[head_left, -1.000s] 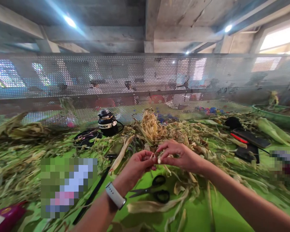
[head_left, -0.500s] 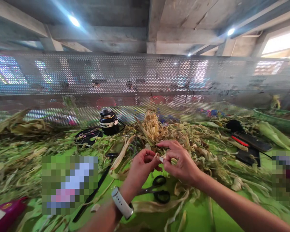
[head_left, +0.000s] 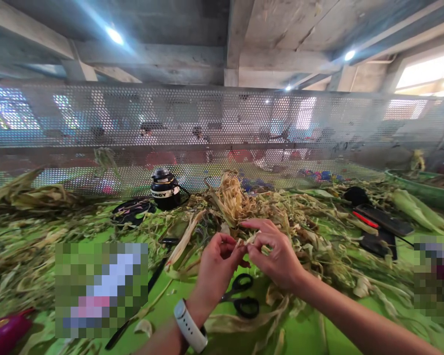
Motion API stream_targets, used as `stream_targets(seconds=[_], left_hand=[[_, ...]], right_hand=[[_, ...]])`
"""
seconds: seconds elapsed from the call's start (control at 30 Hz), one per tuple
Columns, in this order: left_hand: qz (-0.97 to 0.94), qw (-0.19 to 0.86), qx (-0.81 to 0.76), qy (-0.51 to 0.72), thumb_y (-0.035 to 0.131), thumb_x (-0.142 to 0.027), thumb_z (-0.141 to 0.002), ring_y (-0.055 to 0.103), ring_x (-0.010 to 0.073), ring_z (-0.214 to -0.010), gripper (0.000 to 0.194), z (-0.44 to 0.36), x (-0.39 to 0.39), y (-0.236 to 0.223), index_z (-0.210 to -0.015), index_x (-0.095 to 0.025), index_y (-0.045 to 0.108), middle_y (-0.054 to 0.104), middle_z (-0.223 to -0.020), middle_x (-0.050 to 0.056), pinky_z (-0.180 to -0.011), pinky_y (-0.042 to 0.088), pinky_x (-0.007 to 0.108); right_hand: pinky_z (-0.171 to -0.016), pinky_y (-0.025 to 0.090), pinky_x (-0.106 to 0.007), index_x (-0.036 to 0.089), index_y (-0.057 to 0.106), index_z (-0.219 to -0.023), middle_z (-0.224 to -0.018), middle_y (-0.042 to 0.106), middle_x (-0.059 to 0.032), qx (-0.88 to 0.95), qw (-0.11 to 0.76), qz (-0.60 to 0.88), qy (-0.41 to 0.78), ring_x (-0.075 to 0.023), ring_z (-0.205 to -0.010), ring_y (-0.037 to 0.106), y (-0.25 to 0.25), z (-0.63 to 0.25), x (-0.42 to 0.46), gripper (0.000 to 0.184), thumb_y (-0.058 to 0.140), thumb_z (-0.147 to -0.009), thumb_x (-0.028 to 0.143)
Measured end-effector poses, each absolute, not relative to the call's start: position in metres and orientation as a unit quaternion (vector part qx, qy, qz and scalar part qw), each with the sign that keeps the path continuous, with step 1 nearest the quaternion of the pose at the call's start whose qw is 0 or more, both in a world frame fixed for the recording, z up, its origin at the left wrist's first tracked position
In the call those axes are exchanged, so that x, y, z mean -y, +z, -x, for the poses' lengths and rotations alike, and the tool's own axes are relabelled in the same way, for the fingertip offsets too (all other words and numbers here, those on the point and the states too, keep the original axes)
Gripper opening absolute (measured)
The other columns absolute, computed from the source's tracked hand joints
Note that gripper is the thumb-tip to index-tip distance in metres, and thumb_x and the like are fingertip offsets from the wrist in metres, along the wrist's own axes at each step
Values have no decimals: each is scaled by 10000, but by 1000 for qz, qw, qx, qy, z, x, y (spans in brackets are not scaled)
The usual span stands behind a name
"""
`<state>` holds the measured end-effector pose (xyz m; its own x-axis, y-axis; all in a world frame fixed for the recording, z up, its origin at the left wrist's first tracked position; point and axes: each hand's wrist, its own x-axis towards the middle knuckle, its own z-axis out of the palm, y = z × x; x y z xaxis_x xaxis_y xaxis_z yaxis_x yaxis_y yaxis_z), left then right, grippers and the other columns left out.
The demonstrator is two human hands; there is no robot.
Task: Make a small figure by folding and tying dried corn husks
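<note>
My left hand (head_left: pixel 217 264), with a white band on its wrist, is closed in a pinch at the middle of the green table. Opposite it, my right hand (head_left: pixel 277 256) pinches too, thumb against index finger. Between the two sets of fingertips shows a small pale strip of corn husk (head_left: pixel 250 239), mostly covered by the fingers. Below the hands lie scissors with black handles (head_left: pixel 247 306), their blades partly behind my left wrist. Just beyond my fingers a bundle of dry husk strips (head_left: pixel 231 197) stands upright in the scraps.
Loose husk (head_left: pixel 311 236) covers much of the green tabletop (head_left: pixel 163 305). A black jar-shaped container (head_left: pixel 165 190) stands back left. At right are a dark phone (head_left: pixel 387 219) and a green basin (head_left: pixel 422 192). A perforated metal screen (head_left: pixel 222 116) runs along the back, with people behind it.
The fingertips of my two hands have come slightly closer together around the pale strip. Both hands keep their pinch. The camera view has shifted a little.
</note>
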<state>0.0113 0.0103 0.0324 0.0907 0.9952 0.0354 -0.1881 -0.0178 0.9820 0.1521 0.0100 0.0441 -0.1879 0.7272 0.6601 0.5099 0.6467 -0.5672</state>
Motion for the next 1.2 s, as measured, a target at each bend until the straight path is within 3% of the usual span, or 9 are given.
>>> stream_targets(seconds=[0.4, 0.9, 1.07, 1.2], left_hand=[[-494, 530, -429, 540, 711, -302, -621, 560, 103, -493, 289, -12, -11, 25, -744, -188, 476, 600, -559, -53, -439, 392, 179], [-545, 500, -416, 530, 661, -317, -736, 596, 115, -546, 268, -12, -7, 17, -824, -208, 433, 614, -609, -52, -481, 427, 188], [-580, 492, -375, 530, 615, -319, -784, 645, 151, -615, 242, -11, -6, 14, -856, -220, 406, 659, -697, -11, -576, 506, 251], [-623, 436, -382, 525, 589, -301, -805, 651, 160, -635, 207, -8, -7, 11, -879, -225, 412, 662, -716, -3, -595, 504, 255]], right_hand=[[-1058, 250, -487, 208, 508, -528, -1062, 682, -76, 784, 466, 393, 119, -231, -1042, 598, 38, -150, -9, 187, 553, -668, 91], [-1017, 312, -463, 201, 512, -573, -1049, 678, -74, 788, 459, 394, 112, -214, -1012, 602, 34, -149, -11, 202, 556, -743, 103], [-938, 394, -418, 203, 540, -647, -1049, 659, -79, 789, 450, 406, 104, -209, -1002, 586, 34, -150, -15, 180, 573, -824, 211], [-871, 443, -369, 201, 546, -770, -1087, 628, -94, 754, 456, 456, 125, -227, -1035, 569, 33, -152, -18, 146, 651, -777, 302]])
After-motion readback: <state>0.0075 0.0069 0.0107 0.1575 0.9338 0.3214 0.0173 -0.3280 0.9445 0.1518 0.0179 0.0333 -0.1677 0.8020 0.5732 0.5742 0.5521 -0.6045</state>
